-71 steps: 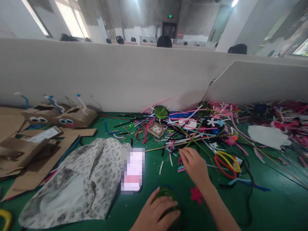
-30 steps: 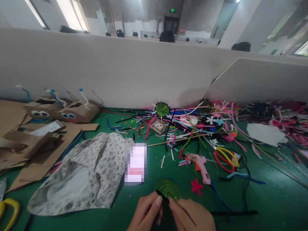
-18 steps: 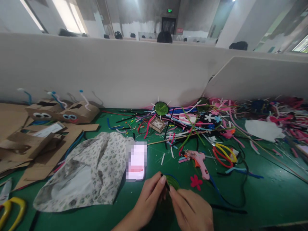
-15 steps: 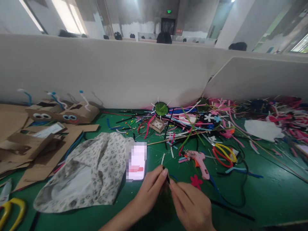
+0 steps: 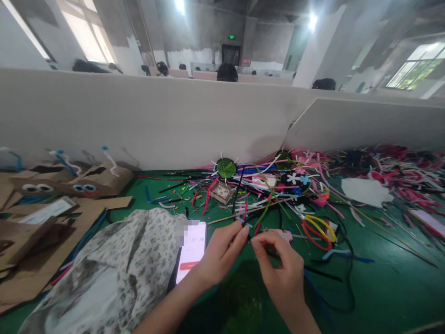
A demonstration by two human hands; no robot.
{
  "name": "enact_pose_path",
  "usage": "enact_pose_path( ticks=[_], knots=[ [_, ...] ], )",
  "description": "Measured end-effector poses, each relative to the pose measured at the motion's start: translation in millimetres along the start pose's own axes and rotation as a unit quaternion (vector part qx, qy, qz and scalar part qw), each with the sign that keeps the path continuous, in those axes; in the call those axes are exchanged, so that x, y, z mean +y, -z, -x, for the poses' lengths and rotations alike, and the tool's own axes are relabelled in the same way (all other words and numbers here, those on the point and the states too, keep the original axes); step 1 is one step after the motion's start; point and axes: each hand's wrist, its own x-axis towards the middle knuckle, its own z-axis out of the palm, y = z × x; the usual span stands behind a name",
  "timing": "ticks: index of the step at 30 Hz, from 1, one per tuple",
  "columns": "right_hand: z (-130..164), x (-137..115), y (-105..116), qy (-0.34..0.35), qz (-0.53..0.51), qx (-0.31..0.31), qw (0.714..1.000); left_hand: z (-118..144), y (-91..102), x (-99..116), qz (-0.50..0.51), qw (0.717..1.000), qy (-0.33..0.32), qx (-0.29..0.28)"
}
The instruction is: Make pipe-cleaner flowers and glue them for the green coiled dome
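Observation:
My left hand [image 5: 224, 253] pinches a short black pipe cleaner [image 5: 247, 232] between thumb and forefinger. Opposite it, my right hand [image 5: 283, 269] has thumb and forefinger closed at the other end of that dark strand, its tip mostly hidden. A round green piece [image 5: 241, 301] appears dimly below both hands, near the front. Partly covered by my right hand, a pink glue gun [image 5: 285, 234] lies on the green table. To the left of my left forearm is a lit phone [image 5: 193, 255], beside a patterned cloth [image 5: 128, 260].
Tangled pipe cleaners and flower shapes [image 5: 294, 178] lie along the partition [image 5: 194, 125]. Looped yellow and red handles [image 5: 327, 229] are at right. Cardboard figures with googly eyes [image 5: 100, 178] stand at left among cardboard pieces. A small square box [image 5: 222, 191] sits behind my hands.
The view has tilted up. My hands have risen toward the table's middle, my right hand now overlapping the glue gun, and its fingers are more raised. The green round piece shows more clearly below.

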Motion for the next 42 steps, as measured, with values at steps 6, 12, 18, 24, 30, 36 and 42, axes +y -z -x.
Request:
enact_pose_path(
  ticks=[6,12,18,24,30,36,42],
  knots=[
    [-6,23,15,-0.142,-0.043,0.109,0.983,-3,15.2,-14,0.055,0.994,0.059,0.069],
    [-10,33,3,-0.005,0.13,0.005,0.992,-4,13.3,-28,0.08,0.989,0.1,0.067],
    [-2,26,-18,0.073,0.094,-0.125,0.985,-6,20.9,-31,0.012,0.996,0.09,-0.008],
    [-1,16,2,0.131,0.052,-0.276,0.951,-8,58.5,-35,0.051,0.945,0.055,-0.319],
    [4,11,-1,0.13,0.032,-0.167,0.977,-5,50.2,-36,0.156,0.946,0.148,-0.241],
    [4,19,-13,0.135,0.126,-0.058,0.981,-5,27.9,-31,0.091,0.985,0.119,-0.085],
    [11,19,-22,0.148,0.18,-0.034,0.972,-3,18.7,-28,0.047,0.992,0.103,-0.059]
  ],
)
